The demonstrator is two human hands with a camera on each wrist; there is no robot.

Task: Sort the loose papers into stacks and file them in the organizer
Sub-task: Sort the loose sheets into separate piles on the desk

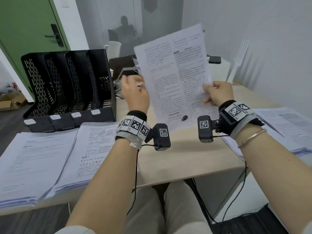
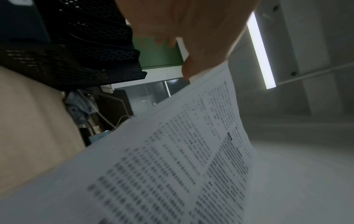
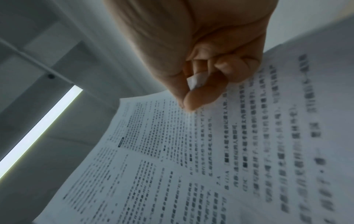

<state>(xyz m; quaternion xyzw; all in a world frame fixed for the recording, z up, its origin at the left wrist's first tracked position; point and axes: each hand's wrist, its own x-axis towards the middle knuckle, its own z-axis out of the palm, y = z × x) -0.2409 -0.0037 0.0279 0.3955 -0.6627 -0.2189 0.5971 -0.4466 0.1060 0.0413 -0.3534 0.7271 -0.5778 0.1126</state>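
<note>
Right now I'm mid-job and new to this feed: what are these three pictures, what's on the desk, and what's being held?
No machine here: a person's two bare hands, with cameras strapped to the wrists. The wide picture comes from a head camera looking down; the other two look along each hand.

On the desk stand a black organizer at the back left, two paper stacks in front of it, and another stack on the right.

The right hand pinches a printed sheet held upright. The left hand is at the sheet's other edge; blur hides whether it grips.

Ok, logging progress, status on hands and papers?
Right hand pinches raised sheet. Left hand beside it, grip unclear. Organizer slots empty, unobstructed.
</note>
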